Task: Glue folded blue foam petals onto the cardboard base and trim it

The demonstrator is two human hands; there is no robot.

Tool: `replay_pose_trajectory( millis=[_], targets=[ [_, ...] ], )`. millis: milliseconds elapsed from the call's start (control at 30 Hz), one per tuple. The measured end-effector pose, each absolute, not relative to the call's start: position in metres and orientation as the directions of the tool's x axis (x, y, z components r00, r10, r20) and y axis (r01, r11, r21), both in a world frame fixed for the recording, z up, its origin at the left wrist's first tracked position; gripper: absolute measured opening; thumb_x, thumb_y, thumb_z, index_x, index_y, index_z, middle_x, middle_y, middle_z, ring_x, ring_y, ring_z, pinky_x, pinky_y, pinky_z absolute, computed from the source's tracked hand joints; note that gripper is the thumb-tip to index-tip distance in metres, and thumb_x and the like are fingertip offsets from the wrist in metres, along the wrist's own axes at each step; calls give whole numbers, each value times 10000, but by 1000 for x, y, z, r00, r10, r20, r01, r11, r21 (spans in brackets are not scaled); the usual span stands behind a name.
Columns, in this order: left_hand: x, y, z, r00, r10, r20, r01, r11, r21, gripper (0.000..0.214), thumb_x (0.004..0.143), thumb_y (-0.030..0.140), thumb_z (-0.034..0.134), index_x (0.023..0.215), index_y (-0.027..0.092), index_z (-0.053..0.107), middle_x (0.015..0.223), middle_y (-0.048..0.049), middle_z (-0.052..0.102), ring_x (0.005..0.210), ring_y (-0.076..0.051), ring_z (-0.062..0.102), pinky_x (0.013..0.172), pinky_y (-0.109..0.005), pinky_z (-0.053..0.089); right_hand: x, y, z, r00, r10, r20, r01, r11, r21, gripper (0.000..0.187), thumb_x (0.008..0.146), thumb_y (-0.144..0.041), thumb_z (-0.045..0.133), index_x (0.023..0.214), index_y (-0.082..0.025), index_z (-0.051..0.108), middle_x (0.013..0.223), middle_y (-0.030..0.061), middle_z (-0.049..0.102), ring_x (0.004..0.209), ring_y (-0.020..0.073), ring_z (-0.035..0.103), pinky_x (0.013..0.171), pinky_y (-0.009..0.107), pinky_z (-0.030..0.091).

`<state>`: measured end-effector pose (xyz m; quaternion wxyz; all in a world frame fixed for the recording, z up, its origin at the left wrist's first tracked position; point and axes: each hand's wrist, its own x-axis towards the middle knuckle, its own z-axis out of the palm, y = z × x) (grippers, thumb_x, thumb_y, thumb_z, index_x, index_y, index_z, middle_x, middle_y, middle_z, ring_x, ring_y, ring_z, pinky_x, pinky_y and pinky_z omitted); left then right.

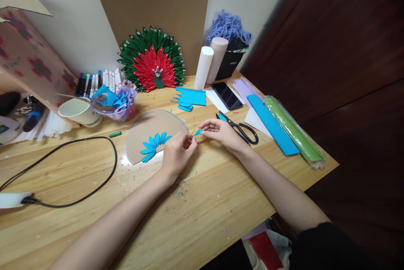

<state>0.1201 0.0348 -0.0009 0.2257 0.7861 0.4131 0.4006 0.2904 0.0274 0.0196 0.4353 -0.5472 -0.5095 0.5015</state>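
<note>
Wooden tabletop (pixel 189 228) spreads nearest. Over it, the left hand (pixel 178 152) and right hand (pixel 222 133) both pinch one blue petal (pixel 198 132) at their fingertips, its long axis running from hand to hand, tilted up rightward. Leftward of the pinch, nearer the left hand, lies the cardboard piece (pixel 158 120) with its arc of blue petals (pixel 154 141). Farther back, a red-and-green peacock fan (pixel 153 59) stands before brown board (pixel 160 5).

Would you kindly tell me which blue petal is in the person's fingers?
The single petal between the left hand and right hand; the fanned petals lie on the cardboard instead.
</note>
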Motion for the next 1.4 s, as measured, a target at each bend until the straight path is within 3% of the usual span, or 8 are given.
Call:
replay_pose_trajectory(
  millis=[733, 1033, 1400],
  targets=[
    [119, 35, -5, 320, 863, 390, 513, -504, 695, 108, 754, 200, 552, 700, 150, 631, 608, -21, 618, 517, -115, 534, 514, -225, 398, 292, 27, 20, -26, 997, -77, 209, -70, -975, 219, 648, -245, 687, 821, -144, 600, 772, 29, 619, 724, 127, 583, 736, 287, 473],
    [119, 36, -5, 298, 876, 379, 508, -482, 714, 110, 755, 214, 563, 692, 155, 631, 619, -22, 628, 517, -116, 540, 513, -227, 406, 300, 20, 32, -188, 977, 104, 455, 180, -872, 104, 733, -246, 622, 817, -186, 618, 822, 27, 649, 769, 148, 608, 728, 292, 488],
    [119, 35, -6, 308, 874, 375, 481, -483, 732, 120, 763, 224, 564, 699, 150, 634, 634, -28, 638, 520, -115, 552, 518, -229, 424, 298, 19, 31, -283, 922, 264, 587, 384, -712, 74, 785, -206, 575, 784, -213, 649, 794, 21, 665, 744, 154, 608, 709, 294, 468]
  ],
)
